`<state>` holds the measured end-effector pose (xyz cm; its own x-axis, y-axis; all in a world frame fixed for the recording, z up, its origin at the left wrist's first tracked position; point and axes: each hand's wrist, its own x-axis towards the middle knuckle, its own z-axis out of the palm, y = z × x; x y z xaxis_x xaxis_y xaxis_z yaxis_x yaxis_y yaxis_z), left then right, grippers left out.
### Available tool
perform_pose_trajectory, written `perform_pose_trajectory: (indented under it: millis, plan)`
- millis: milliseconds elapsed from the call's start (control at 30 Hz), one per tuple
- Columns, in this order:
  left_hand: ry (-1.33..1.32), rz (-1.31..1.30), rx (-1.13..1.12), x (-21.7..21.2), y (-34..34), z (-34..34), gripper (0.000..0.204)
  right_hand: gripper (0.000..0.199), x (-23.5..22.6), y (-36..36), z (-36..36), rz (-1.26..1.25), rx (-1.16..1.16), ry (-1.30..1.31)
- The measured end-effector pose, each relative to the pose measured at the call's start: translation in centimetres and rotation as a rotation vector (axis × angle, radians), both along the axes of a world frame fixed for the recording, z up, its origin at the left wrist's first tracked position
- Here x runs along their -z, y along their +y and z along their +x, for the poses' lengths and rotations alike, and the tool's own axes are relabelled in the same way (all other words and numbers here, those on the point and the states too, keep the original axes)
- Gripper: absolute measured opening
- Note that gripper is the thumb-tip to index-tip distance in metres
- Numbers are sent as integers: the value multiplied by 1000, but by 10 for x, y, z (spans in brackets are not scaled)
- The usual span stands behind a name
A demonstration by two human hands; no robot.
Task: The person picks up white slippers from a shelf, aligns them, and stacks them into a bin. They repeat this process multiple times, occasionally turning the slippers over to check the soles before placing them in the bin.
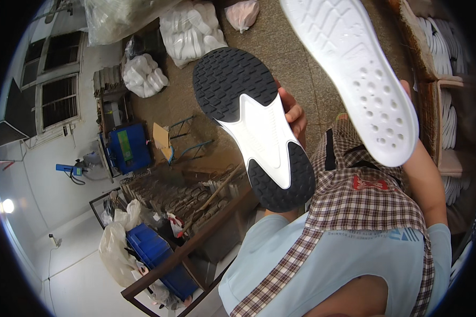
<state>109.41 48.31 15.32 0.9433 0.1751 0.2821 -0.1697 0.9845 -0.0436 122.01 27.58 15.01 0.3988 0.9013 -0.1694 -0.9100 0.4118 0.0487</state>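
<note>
My left hand (pixel 293 115) grips a shoe sole (pixel 262 134) by its right edge, with a few fingers showing there. This sole's tread faces up: black textured rubber pads at both ends and a white middle. On the right, a plain white sole (pixel 358 79) is held in my right hand (pixel 405 89). It has grooves at one end and round dimples at the other. Only a fingertip of my right hand shows past its edge; the sole hides the rest. The two soles are apart, both raised in front of my checked apron (pixel 365 206).
Shelves (pixel 449 127) stacked with white soles stand close on the right. Bags of white soles (pixel 191 31) lie on the floor ahead. At left are a rack with a brown metal frame (pixel 158 272), a blue crate (pixel 156 259), a blue machine (pixel 129 148) and a small stool (pixel 164 141).
</note>
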Motion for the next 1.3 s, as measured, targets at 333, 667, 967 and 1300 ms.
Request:
perform_pose_trajectory:
  millis: [333,667,967,1300]
  plan:
    - [413,212,-20,-8,-3,-8,65,77,0,-16,5,-79,-30,-204]
    - [583,419,39,2,-6,6,65,76,22,-7,-8,-137,-19,-234]
    - [96,-157,113,-7,-17,21,71,65,8,-32,-13,6,50,72]
    - [51,-109,123,-4,-12,22,75,67,12,-47,-5,41,13,-7]
